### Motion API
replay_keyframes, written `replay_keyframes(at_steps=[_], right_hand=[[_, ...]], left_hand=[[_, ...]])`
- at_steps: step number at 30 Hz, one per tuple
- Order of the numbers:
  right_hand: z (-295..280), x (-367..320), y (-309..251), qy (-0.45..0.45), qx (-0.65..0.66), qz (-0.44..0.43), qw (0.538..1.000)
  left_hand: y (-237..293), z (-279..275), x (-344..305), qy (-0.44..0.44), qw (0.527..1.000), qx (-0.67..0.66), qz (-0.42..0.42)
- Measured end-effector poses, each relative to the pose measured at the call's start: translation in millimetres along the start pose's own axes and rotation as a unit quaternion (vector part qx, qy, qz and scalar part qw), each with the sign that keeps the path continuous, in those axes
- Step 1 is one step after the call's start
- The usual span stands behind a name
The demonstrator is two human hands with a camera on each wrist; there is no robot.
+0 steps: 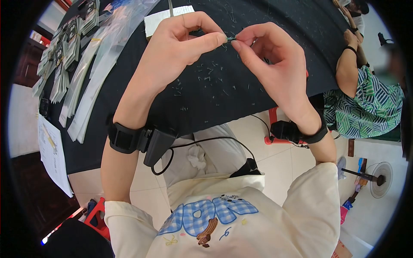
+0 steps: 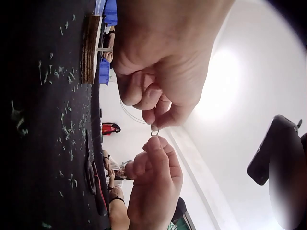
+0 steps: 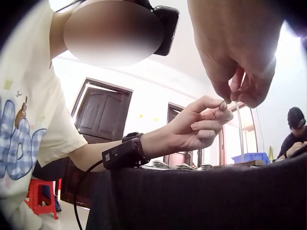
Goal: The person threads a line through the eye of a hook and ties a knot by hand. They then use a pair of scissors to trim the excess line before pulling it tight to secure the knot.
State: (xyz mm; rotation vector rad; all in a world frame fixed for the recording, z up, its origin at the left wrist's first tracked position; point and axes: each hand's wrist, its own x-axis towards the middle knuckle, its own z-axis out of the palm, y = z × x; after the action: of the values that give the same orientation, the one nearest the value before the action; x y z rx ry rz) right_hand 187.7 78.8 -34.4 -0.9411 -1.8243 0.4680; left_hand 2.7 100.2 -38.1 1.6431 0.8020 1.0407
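Both hands are raised over the black tablecloth, fingertips almost meeting. Between them runs a short, thin green cord [image 1: 231,39], which shows as a tiny curved strand in the left wrist view. My left hand [image 1: 176,45] pinches one end between thumb and index finger. The other end is pinched by the thumb and index finger of my right hand [image 1: 277,56]. Most of the cord is hidden by the fingertips. A fine, pale thread [image 2: 132,113] hangs in a curve beside the left fingers.
Green thread scraps [image 1: 208,73] litter the black tablecloth [image 1: 193,99]. A thick board [image 2: 89,50] with an upright rod stands behind my left hand. Scissors [image 2: 90,167] lie on the table. Packets [image 1: 64,56] and clear plastic sleeves [image 1: 92,90] cover the left side. Another person [image 1: 357,86] sits at right.
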Motion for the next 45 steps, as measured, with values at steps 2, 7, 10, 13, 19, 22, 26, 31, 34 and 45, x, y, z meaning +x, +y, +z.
replay_keyframes(at_steps=[2, 7, 10, 13, 19, 22, 26, 31, 34, 45], right_hand=[[0, 1, -1, 0.001, 0.004, 0.0, 1.0], [0, 1, -2, 0.001, 0.01, 0.002, 1.0], [0, 1, -2, -0.011, 0.009, 0.008, 1.0], [1, 0, -2, -0.01, 0.015, 0.011, 1.0], [-1, 0, -1, -0.032, 0.046, 0.022, 0.998], [-2, 1, -1, -0.044, 0.036, 0.022, 0.998], [-1, 1, 0, -0.043, 0.03, 0.022, 0.998], [-2, 0, 1, -0.046, 0.024, 0.029, 0.998], [-1, -1, 0, -0.052, 0.023, 0.023, 0.998], [-8, -3, -6, -0.051, 0.07, 0.118, 0.989]], left_hand=[[-1, 1, 0, 0.001, 1.0, 0.002, 0.025], [-1, 0, 1, -0.005, 0.999, 0.002, 0.038], [-2, 0, 1, -0.01, 0.999, -0.001, 0.04], [-1, 0, 0, -0.011, 0.999, 0.002, 0.04], [-4, 1, 2, -0.007, 0.998, 0.015, 0.062], [-3, 0, 2, -0.01, 0.997, 0.024, 0.067], [-4, 1, 1, -0.009, 0.997, 0.048, 0.059], [-4, 1, 1, -0.014, 0.997, 0.061, 0.049], [-2, 2, 0, -0.019, 0.997, 0.053, 0.046], [-3, 2, 0, 0.003, 0.995, 0.085, 0.051]])
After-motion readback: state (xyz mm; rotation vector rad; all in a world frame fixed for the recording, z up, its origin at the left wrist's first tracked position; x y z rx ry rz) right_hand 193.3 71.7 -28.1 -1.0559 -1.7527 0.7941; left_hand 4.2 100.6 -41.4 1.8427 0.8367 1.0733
